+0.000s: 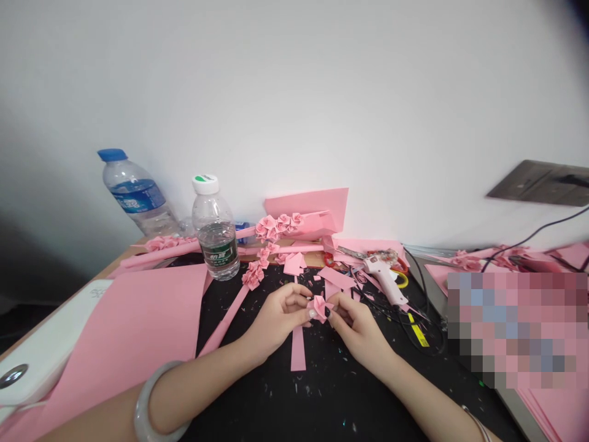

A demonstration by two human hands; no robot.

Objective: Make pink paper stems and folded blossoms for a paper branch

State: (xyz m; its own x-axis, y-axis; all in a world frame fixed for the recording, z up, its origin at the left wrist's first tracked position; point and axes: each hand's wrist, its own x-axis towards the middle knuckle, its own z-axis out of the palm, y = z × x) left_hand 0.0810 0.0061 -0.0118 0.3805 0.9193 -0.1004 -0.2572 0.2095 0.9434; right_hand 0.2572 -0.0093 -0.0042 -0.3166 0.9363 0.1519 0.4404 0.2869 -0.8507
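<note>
A small folded pink paper flower (319, 307) is pinched between both hands above the black mat (322, 399). My left hand (283, 316) grips its left side with thumb and fingers. On the opposite side, my right hand (356, 325) has its fingertips closed on the flower's edge. Beneath the hands lies a narrow pink paper strip (298, 353), partly covered by the left fingers. Just beyond are loose pink paper pieces (338, 278). To the left, a rolled pink paper stem (227, 316) carries a cluster of finished paper flowers (254, 274).
A glue gun (386, 281) with its cord and scissors (400, 264) lie at right. A green-labelled water bottle (215, 233) and a blue-capped bottle (135, 193) stand at left, near a large pink sheet (138, 325) and a white device (50, 344). The wall (294, 110) closes off the back.
</note>
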